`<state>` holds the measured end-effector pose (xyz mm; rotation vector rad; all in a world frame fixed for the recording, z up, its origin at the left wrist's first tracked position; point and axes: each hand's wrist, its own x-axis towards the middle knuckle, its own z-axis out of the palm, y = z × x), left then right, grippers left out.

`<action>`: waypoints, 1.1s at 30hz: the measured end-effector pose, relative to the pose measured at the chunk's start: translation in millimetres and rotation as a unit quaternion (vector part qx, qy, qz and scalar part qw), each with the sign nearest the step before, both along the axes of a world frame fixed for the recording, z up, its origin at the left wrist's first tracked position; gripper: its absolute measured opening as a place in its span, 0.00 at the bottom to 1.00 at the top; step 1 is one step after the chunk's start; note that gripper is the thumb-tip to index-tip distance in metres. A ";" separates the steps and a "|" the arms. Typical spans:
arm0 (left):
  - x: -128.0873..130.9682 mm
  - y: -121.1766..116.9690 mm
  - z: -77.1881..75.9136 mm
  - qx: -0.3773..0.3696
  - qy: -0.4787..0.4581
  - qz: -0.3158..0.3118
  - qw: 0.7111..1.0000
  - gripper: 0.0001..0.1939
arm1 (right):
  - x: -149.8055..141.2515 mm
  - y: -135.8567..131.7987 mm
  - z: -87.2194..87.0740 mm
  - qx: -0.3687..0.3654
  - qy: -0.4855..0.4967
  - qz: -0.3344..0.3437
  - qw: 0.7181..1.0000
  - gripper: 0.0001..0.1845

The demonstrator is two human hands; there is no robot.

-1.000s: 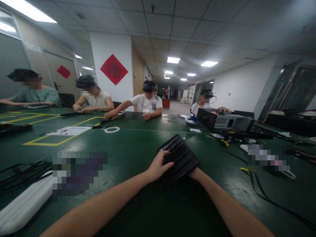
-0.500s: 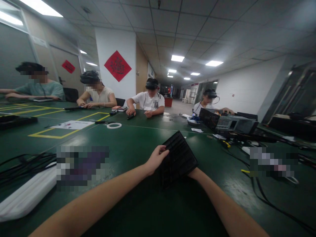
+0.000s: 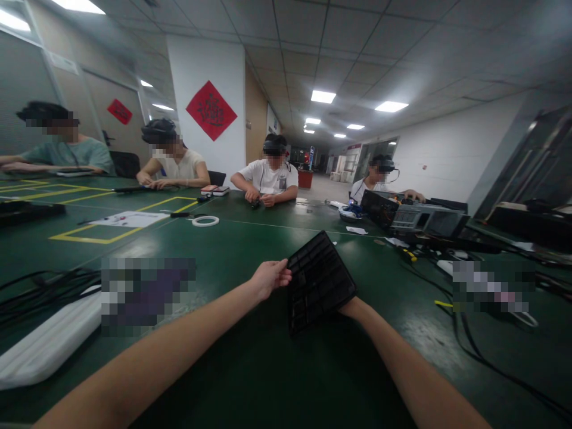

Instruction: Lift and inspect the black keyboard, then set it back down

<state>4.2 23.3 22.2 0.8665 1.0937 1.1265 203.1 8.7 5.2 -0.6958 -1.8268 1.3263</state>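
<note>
Over the bench (image 3: pixel 232 244), toward its near edge, the right hand (image 3: pixel 352 308) supported the tilted black tray (image 3: pixel 322 277), fingers hidden behind it. The left hand (image 3: pixel 269 279) bunched its fingers at the tray's left side, pinching or not, I couldn't tell. A lopsided hold risked tipping it.

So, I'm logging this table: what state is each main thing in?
Black tray: held tilted, compartments showing.
Left hand: at tray's edge, fingers bent.
Right hand: supporting the tray, fingers hidden.
Computer case: open on one side.
White ring: lying flat.
White sheet: laid out flat.
</note>
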 end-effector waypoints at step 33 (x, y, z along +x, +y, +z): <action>1.7 -8.4 -1.7 0.432 0.455 -0.132 0.767 0.06 | 9.0 15.8 -25.4 -0.059 0.002 -0.106 0.993 0.12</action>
